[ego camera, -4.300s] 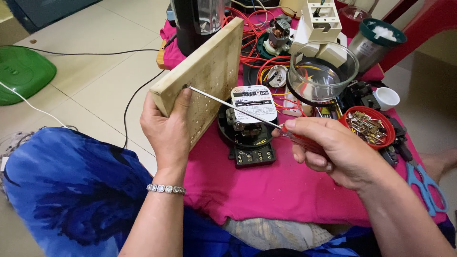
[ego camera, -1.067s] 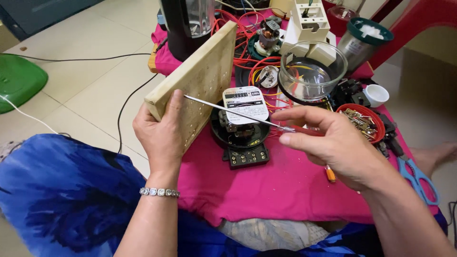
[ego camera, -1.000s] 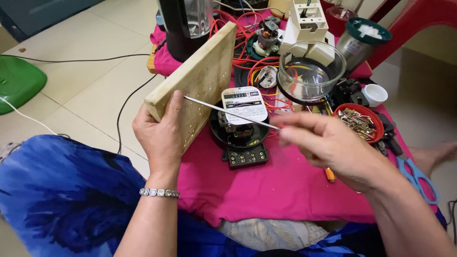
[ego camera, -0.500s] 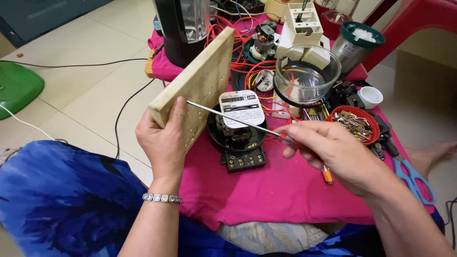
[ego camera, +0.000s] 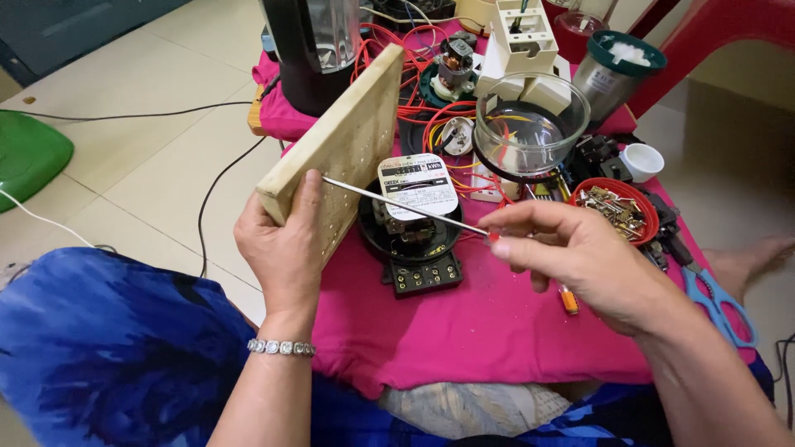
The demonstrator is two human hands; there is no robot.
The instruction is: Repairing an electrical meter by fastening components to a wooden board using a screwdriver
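Centre frame: left hand [ego camera: 286,248] gripping pale perforated wooden board [ego camera: 339,149]; right hand [ego camera: 580,257] pinching thin metal-shafted screwdriver [ego camera: 406,207] against it.

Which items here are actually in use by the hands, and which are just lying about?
In use:
left hand gripping the wooden board
right hand holding the screwdriver, tip at the board

Lying about:
electricity meter
glass bowl
red dish of screws
scissors
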